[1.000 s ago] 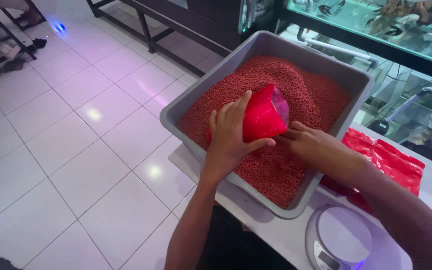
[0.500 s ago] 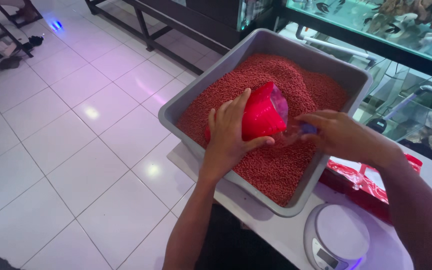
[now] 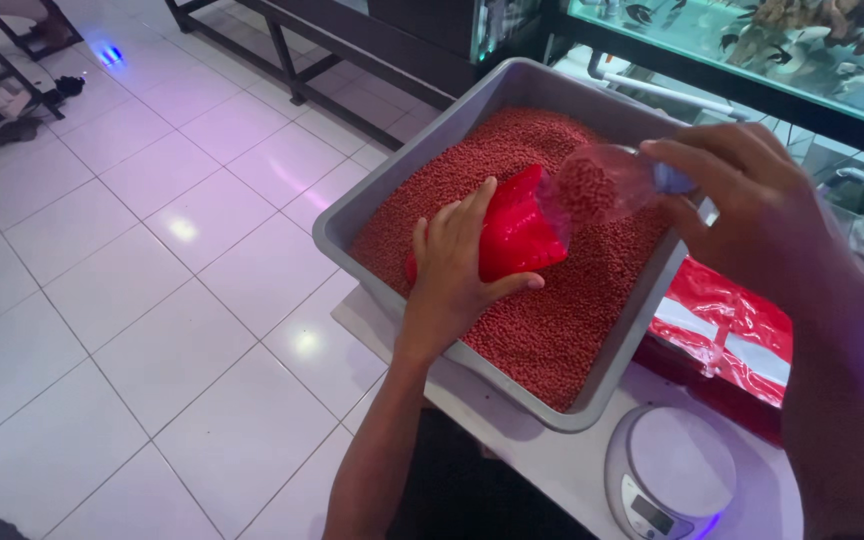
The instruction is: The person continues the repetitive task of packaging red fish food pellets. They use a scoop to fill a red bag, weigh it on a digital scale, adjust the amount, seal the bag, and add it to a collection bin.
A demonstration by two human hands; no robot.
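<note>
The left hand (image 3: 452,275) grips a red bag (image 3: 514,232) and holds it open over a grey tub (image 3: 402,170) filled with small red pellets (image 3: 552,320). The right hand (image 3: 752,200) clasps a clear scoop (image 3: 597,185) part filled with pellets, tilted with its mouth at the bag's opening. The tub sits on a white table (image 3: 552,470), beside a stack of filled red bags (image 3: 727,330) and a small white scale (image 3: 667,470)
</note>
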